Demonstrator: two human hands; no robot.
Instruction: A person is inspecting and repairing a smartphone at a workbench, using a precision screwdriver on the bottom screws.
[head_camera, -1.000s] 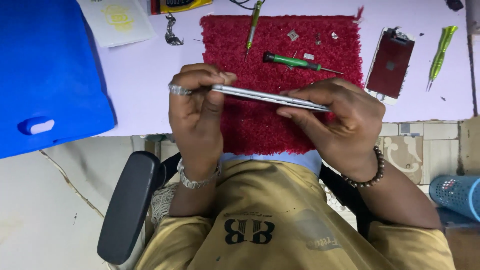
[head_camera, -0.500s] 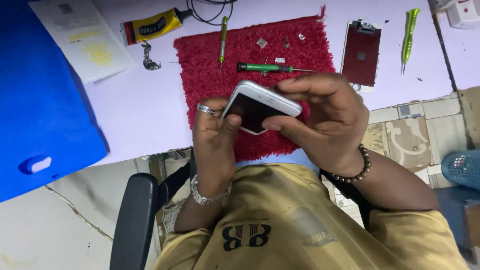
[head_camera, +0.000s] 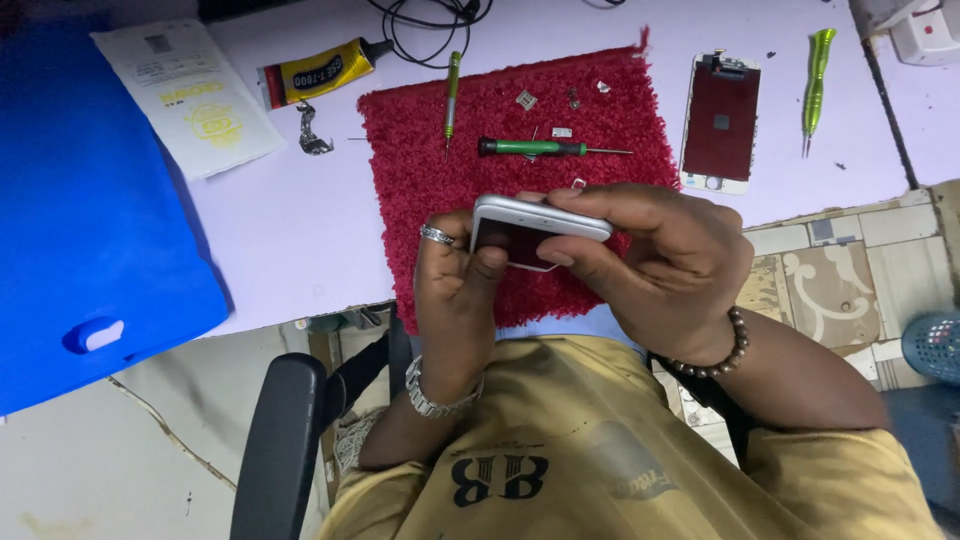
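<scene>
Both my hands hold a white and silver phone (head_camera: 540, 218) over the near edge of a red mat (head_camera: 420, 180). My left hand (head_camera: 455, 290), with a ring and a metal watch, grips its left end, thumb pressed under the body. From the right, my right hand (head_camera: 655, 265), wearing a bead bracelet, wraps over the phone's top edge. The phone is tilted, its rim facing the camera. On the mat behind lie a green-handled screwdriver (head_camera: 545, 148), a thin green tool (head_camera: 452, 95) and several small parts.
A detached phone screen (head_camera: 720, 120) and green tweezers (head_camera: 815, 80) lie right of the mat. A yellow glue tube (head_camera: 315, 72), a paper leaflet (head_camera: 190, 95) and cables sit at the back. A blue bag (head_camera: 80, 230) covers the left. A chair armrest (head_camera: 280, 440) is below.
The phone went from flat and edge-on to turned in my hands, and now tilts with its rim toward me. Both hands kept hold of it.
</scene>
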